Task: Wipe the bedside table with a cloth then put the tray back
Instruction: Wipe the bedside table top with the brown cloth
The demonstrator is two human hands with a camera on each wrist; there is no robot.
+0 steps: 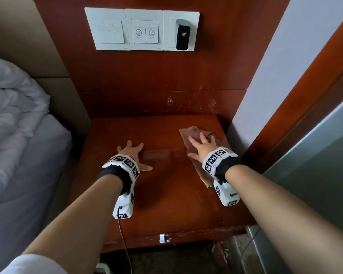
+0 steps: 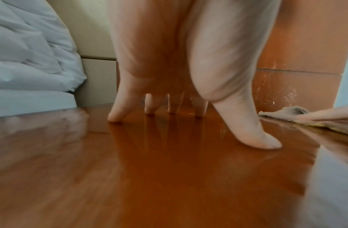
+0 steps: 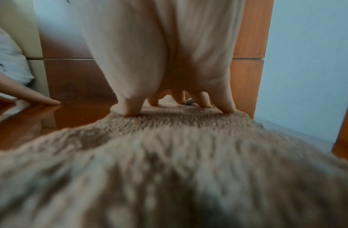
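- The right hand (image 1: 201,146) lies flat on a brownish-grey fuzzy cloth (image 1: 194,135), fingers straight and spread, pressing the cloth down on the right rear part of the glossy reddish-brown wooden bedside table (image 1: 166,194); the spread palm looks meant to cover a wide strip of wood with each pass.
- In the right wrist view the fingertips (image 3: 128,111) dig lightly into the cloth's pile, and the cloth runs back under the wrist.
- The left hand (image 1: 134,155) holds nothing: its fingers are splayed and straight, tips planted on the bare wood left of the cloth, apparently as a brace while the person leans in.
- The cloth sits close to the pale wall (image 1: 285,66) on the right, so that corner seems to be the part being wiped; wiping looks under way.
- The tray is not in any view, so its return is not yet done.
- White bedding (image 1: 14,107) lies left of the table.
- On the wooden back panel hangs a row of white switch plates (image 1: 141,29); two buttons carry round symbols with tiny captions too small to read. A black plug-in device (image 1: 183,37) shows a small orange glow.
- The wristbands bear black-and-white square markers; there are no readable brands.
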